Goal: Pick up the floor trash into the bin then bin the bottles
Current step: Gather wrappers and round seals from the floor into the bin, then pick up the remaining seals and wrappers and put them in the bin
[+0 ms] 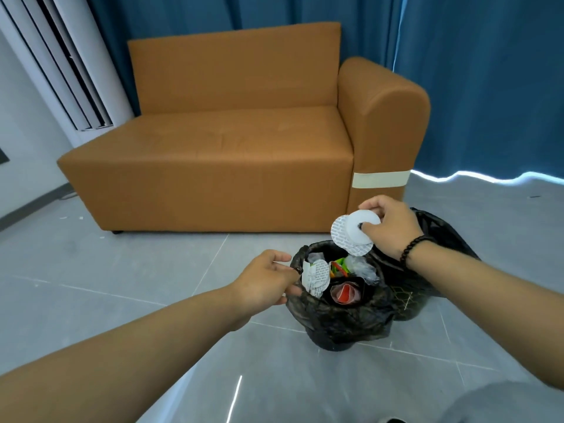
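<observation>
A small bin lined with a black plastic bag [341, 315] stands on the grey tiled floor. Inside lie white round lids, a red wrapper [345, 293], green scraps and clear plastic. My left hand [265, 280] pinches the bag's left rim. Just above the bin's far rim, my right hand [390, 230] pinches white round paper lids [351, 236]. No bottle is visible.
An orange sofa [232, 148] stands right behind the bin, its armrest at the right. A second black bag [439, 239] lies behind my right wrist. Blue curtains hang behind. Grey floor spreads to the left and front.
</observation>
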